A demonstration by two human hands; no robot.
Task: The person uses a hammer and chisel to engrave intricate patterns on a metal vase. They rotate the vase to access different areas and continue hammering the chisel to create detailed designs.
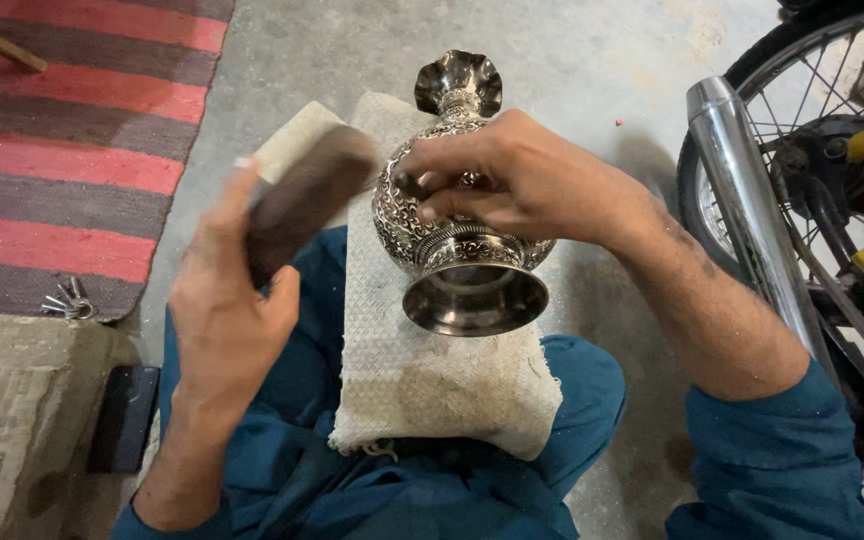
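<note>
At centre frame the right hand (pixel 512 185) pinches a small punch, probably, against the engraved metal vase (pixel 457 230) on a white cloth pad (pixel 422 380), while the left hand (pixel 237 300) grips a raised wooden block (pixel 307 200).

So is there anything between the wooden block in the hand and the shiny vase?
Nothing visible. The left hand holds the wooden block up beside the vase, with only open air between. The right hand rests on the vase's far side.

Left grip (pixel 242 300) raised, right grip (pixel 497 180) clasping.
</note>
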